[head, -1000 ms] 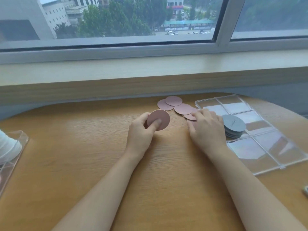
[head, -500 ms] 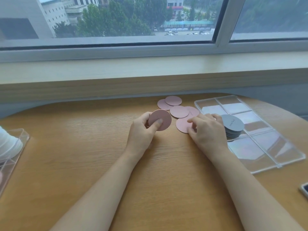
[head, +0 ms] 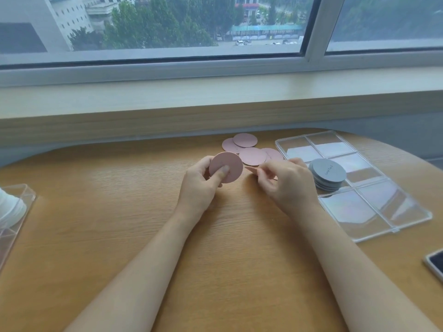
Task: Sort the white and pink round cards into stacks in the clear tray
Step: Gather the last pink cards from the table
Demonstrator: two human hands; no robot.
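Above the wooden surface [head: 143, 224], near its middle, the left hand [head: 201, 185] holds a pink round card [head: 226, 166] upright, thumb pressed on its face, fingers curled behind. Just beside it the right hand [head: 290, 185] pinches another pink card [head: 251, 169] by its edge. Four loose pink cards [head: 251, 156] lie beyond, overlapping. Right of them the clear tray [head: 383, 226] holds a grey stack [head: 328, 174].

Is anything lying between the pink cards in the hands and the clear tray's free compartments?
Nothing visible blocks the way. The left hand holds a pink card, the right hand pinches another. The clear tray lies just right; one compartment holds the grey stack, the rest look free.
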